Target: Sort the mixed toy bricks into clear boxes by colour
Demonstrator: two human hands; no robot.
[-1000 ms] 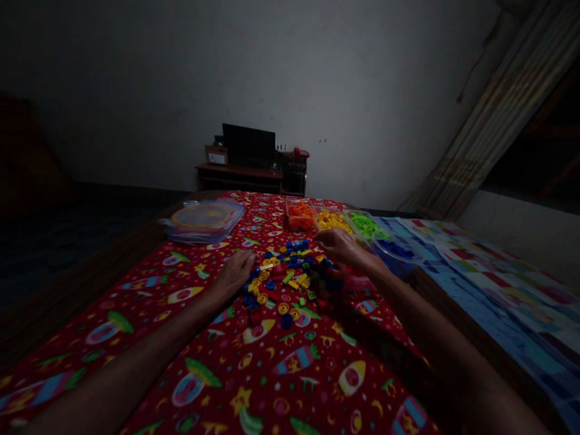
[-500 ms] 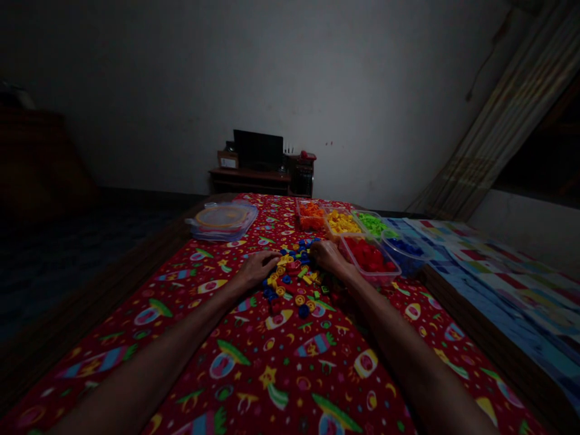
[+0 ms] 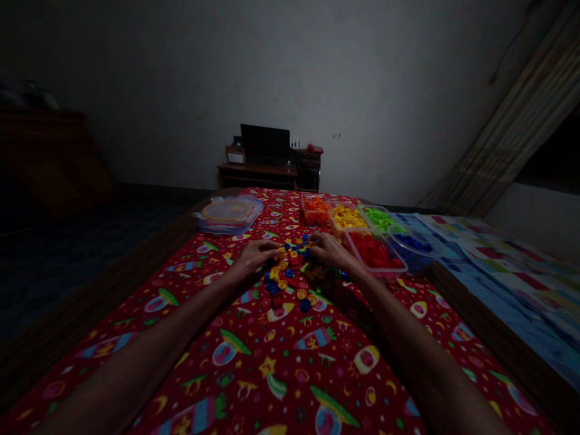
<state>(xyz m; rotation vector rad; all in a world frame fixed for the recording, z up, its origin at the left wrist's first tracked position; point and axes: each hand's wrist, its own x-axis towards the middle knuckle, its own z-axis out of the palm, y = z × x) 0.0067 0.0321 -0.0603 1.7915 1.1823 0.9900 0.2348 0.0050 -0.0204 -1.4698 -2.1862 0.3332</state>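
Note:
A loose pile of small plastic building pieces (image 3: 283,275), mostly yellow, blue, red and green, lies on the red patterned cloth (image 3: 272,338). At the pile's left edge is my left hand (image 3: 254,256), its fingers bent and thumb and forefinger close together near a yellow piece. My right hand (image 3: 330,250) is over the pile's right side, fingers curled with the tips drawn together by some blue pieces. Whatever either hand pinches is too small and dark to name. The right hand and its shadow cover part of the pile.
Beyond my right hand stand clear tubs of sorted pieces: orange (image 3: 316,211), yellow (image 3: 348,217), green (image 3: 379,219), red (image 3: 376,252) and blue (image 3: 413,243). Stacked clear lids (image 3: 229,212) lie at the far left. A monitor (image 3: 265,144) stands by the wall.
My left hand has lifted slightly and its fingers have drawn closer together. My right hand has shifted and now shows its fingertips over the pile. The view has turned slightly left.

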